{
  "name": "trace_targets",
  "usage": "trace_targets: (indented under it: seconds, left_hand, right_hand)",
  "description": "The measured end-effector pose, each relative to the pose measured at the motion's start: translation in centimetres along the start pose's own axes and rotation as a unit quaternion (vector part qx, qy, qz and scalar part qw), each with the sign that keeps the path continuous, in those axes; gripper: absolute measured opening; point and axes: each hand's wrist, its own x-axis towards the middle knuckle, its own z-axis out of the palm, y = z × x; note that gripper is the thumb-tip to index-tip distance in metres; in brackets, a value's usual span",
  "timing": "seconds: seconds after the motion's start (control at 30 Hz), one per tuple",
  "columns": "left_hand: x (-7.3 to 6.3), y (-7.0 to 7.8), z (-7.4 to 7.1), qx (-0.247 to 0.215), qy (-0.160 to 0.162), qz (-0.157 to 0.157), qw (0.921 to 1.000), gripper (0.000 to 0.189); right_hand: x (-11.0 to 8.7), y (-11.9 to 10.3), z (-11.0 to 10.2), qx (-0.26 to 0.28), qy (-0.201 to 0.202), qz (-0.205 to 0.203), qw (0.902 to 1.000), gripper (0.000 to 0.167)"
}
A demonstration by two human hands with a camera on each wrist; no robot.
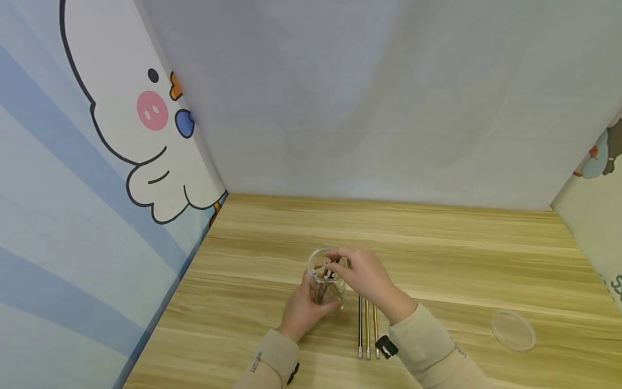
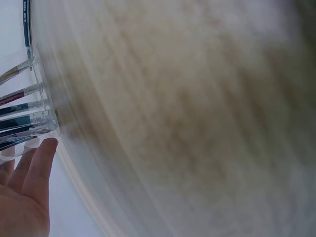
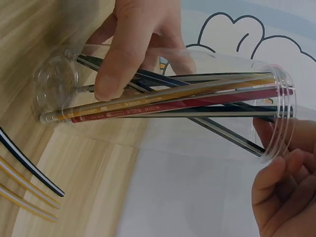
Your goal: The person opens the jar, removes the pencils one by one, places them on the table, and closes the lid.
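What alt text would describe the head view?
A person's left grip holds a clear jar containing pencils; the right grip is at its open mouth. Three loose pencils and, farther right, a clear round lid lie on the woodgrain table.

The place is a small walled-in table nook; whether it belongs to a home, a school or an office cannot be told. A wood-grain table (image 1: 461, 254) meets a plain grey wall (image 1: 340, 108) at 12 o'clock. At 9 o'clock rises a pale blue panel (image 1: 63, 227) with a big white cartoon figure (image 1: 116, 70); at 3 o'clock, a cream panel (image 1: 590, 227) carries smaller cartoon print. Pencils (image 1: 366, 327) and a clear jar (image 1: 332, 296) suggest desk use.
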Motion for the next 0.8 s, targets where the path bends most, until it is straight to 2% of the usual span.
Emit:
trace_targets:
  seconds: [0.2,0.4,0.5,0.63,0.8]
  left_hand:
    - [0.0,-0.1,0.1,0.005,0.001,0.004,1.0000,0.092]
    - [0.1,0.0,0.1,0.005,0.008,0.007,0.9999,0.091]
    - [0.1,0.0,0.1,0.009,0.010,0.007,0.9999,0.092]
    - [0.1,0.1,0.1,0.006,0.010,0.002,0.9999,0.092]
    - [0.1,0.2,0.1,0.003,0.010,-0.008,0.9999,0.093]
  right_hand:
    - [-0.3,-0.1,-0.2,0.027,0.041,0.026,0.9985,0.018]
    - [-0.3,-0.1,-1.0,0.024,0.117,-0.033,0.9922,0.017]
    - [-0.2,0.0,-1.4,0.035,0.167,-0.071,0.9828,0.014]
    - [-0.1,0.1,-2.1,0.049,0.228,-0.121,0.9648,0.014]
    - [-0.1,0.0,-3.1,0.074,0.284,-0.158,0.9428,0.012]
